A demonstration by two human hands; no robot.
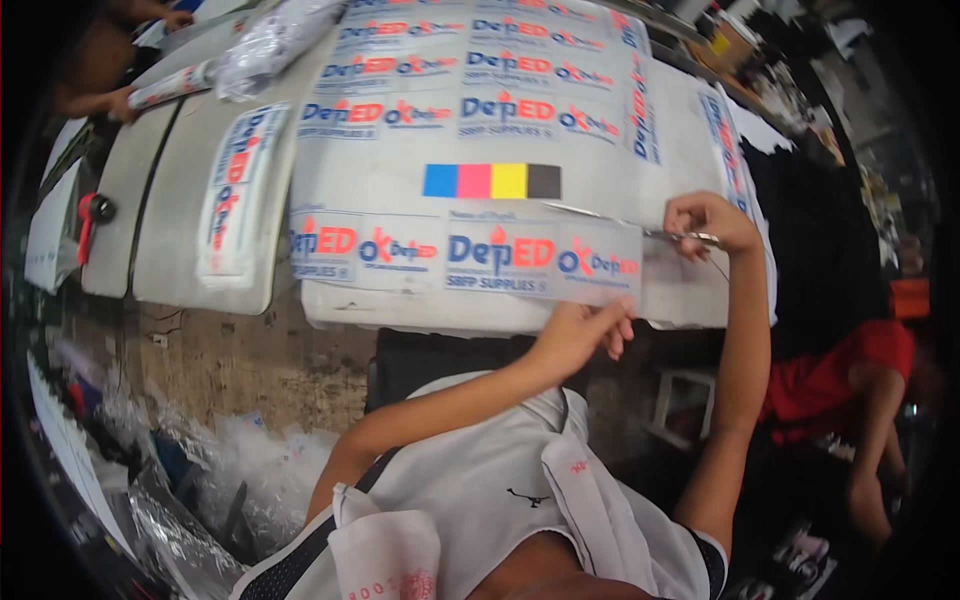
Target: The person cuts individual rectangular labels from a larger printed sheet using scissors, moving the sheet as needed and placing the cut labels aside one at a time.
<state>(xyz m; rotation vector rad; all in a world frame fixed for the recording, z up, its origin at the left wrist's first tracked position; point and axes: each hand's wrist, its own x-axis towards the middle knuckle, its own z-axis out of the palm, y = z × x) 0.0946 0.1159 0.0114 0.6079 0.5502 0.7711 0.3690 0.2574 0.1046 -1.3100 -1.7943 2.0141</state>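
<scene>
My right hand (697, 225) grips a pair of metal scissors (600, 215), whose blades point left along the upper side of the lowest row of prints. Below it, my left hand (589, 330) pinches the lower right corner of a clear plastic sheet (502, 289) printed in blue and red. This sheet lies over the white-topped table (420, 307), and more rows of the same print run toward the far side. A strip of blue, pink, yellow and black squares (491, 181) sits just above the blades. Whether the blades are apart cannot be told.
A cut printed strip (240, 195) lies on the grey board at left, near a red-handled tool (90, 221). Behind is a wrapped plastic roll (274, 49). A co-worker's hand (120, 103) holds another roll (172, 85). A person in red (847, 375) is at right. Plastic scraps (255, 465) cover the floor.
</scene>
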